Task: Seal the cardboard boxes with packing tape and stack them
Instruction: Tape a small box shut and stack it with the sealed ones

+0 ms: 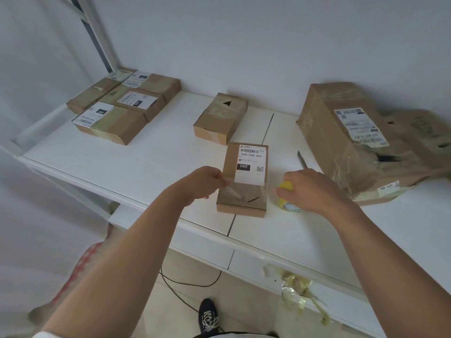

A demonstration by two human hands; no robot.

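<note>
At table front edge: left hand (207, 182) pinches the free end of clear tape (240, 191) stretched over the near end of the labelled box (246, 176). Right hand (310, 189) curls around yellow tape roll (286, 195) just right of box. Knife (302, 159) behind. Four sealed boxes (122, 106) grouped far left; one more box (220, 118) mid-table.

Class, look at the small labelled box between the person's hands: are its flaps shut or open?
Shut. The small labelled box lies flat on the table, lid down, with clear tape stretched across its near end.
</note>
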